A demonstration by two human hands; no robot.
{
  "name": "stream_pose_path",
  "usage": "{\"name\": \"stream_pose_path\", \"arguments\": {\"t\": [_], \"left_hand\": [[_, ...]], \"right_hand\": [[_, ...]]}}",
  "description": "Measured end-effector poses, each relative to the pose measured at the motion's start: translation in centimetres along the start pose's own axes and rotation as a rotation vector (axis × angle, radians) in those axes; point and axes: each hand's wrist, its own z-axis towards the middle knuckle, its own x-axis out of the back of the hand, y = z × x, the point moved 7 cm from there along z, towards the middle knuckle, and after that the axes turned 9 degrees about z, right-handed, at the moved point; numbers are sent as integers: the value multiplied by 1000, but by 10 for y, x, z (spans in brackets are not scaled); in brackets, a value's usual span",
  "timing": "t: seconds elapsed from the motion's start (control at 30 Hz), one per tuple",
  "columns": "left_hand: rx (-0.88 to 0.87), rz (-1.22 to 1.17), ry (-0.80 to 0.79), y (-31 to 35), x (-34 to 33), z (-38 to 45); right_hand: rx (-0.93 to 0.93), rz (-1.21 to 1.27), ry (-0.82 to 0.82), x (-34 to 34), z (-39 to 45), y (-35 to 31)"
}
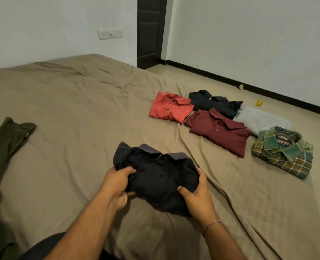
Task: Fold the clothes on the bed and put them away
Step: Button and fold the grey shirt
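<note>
The left hand and right hand are gripping the folded navy shirt, fingers curling around its side edges, thumbs pressing on top. Folding is looking finished; next, it is likely joining the folded stack beyond the right fingertips

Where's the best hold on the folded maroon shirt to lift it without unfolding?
Probably the maroon shirt by its two long side edges, one hand each side, fingers slid under from the bed and thumbs on top. It lies flat, collar up, folds tucked beneath, so support from below should keep them closed. Come from its near end; the dark shirt and grey garment crowd the far end.
</note>
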Motion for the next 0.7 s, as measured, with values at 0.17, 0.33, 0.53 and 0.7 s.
{"name": "stream_pose_path", "arguments": {"t": [0.17,0.33,0.53,0.7], "left_hand": [[-74,-164,-105,59,-49,50],[-277,-98,-186,144,-99,120],[-414,1003,350,162,-75,208],[-1170,1379,226,128,-135,189]], "right_hand": [[267,11,175,0,62,-57],[487,0,322,-3,143,-125],[240,-473,221,-24,197,-43],[611,-733,379,-48,188,-61]]}}
